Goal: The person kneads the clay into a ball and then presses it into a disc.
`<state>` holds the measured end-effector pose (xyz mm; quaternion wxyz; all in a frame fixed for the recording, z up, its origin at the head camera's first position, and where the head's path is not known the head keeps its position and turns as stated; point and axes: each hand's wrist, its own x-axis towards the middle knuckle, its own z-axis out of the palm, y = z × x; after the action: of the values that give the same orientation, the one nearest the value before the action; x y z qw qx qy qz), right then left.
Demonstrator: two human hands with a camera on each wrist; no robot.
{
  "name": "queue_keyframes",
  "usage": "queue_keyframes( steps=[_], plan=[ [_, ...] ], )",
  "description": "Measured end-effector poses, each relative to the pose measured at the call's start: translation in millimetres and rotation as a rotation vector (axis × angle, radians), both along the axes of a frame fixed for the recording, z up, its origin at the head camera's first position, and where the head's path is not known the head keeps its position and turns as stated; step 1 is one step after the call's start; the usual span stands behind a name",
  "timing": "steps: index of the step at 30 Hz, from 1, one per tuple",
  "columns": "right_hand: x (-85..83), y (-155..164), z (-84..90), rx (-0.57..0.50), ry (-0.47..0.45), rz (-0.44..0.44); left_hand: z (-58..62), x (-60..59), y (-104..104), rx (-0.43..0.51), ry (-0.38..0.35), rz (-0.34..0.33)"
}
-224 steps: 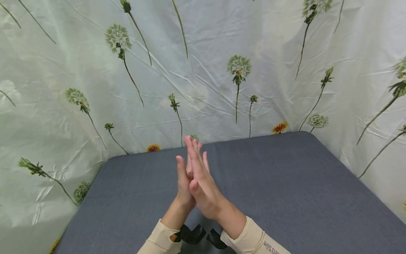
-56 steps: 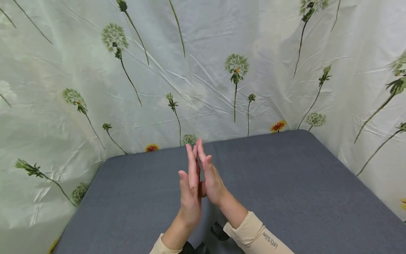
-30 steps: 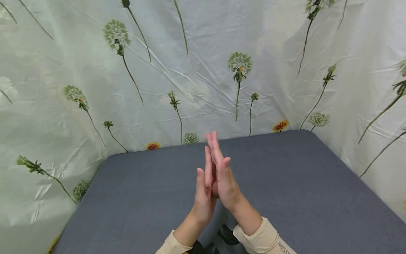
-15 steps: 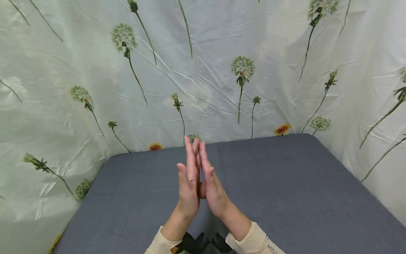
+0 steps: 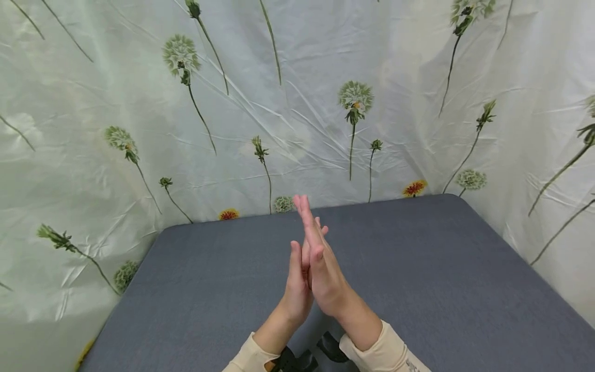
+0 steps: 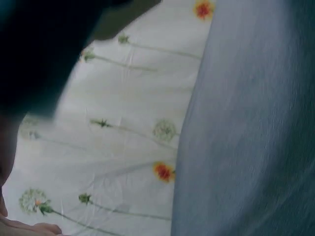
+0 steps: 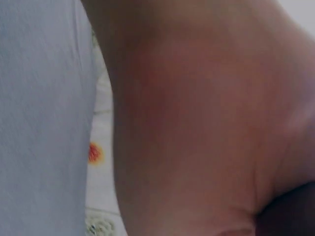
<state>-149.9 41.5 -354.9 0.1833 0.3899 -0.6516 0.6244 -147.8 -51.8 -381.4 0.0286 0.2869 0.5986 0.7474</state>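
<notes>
left hand [image 5: 297, 289] and right hand [image 5: 325, 274] press palm to palm above the grey surface [image 5: 418, 268], centre near; fingers straight, holding nothing. best rubbed with palms flat, contact even.

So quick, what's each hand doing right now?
Left hand: open, fingers straight, pressed against the other palm, holding nothing.
Right hand: open, the same.

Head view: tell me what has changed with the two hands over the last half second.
The right hand has slid forward over the left hand, so its fingertips now reach past the left's, which had been about level. Both have shifted slightly right. The palms stay pressed together with straight fingers, holding nothing, above the grey table; the flowered sheet is unchanged.
</notes>
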Motion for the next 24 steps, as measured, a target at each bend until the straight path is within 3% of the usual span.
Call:
queue_keyframes(
  steps=[4,8,10,13,16,20,24],
  plan=[
    [-6.9,10,3.2,0.001,0.008,-0.035,1.9,4.7,5,0.01,-0.002,-0.091],
    [-16.9,20,0.6,-0.06,-0.063,-0.022,6.3,13.8,7,-0.005,-0.034,-0.159],
    [-22.2,25,-2.4,-0.09,-0.112,-0.019,8.6,19.4,7,-0.024,-0.059,-0.161],
    [-28.8,27,-8.2,-0.118,-0.168,-0.006,13.2,25.4,5,-0.046,-0.067,-0.115],
    [-30.9,20,-16.3,-0.108,-0.213,0.016,19.2,25.4,0,-0.051,-0.015,-0.029],
    [-24.8,1,-29.3,-0.066,-0.261,0.085,25.8,17.2,-15,-0.064,0.073,0.108],
    [-12.2,-15,-33.1,-0.034,-0.242,0.137,27.5,4.5,-28,-0.059,0.089,0.21]
  ],
)
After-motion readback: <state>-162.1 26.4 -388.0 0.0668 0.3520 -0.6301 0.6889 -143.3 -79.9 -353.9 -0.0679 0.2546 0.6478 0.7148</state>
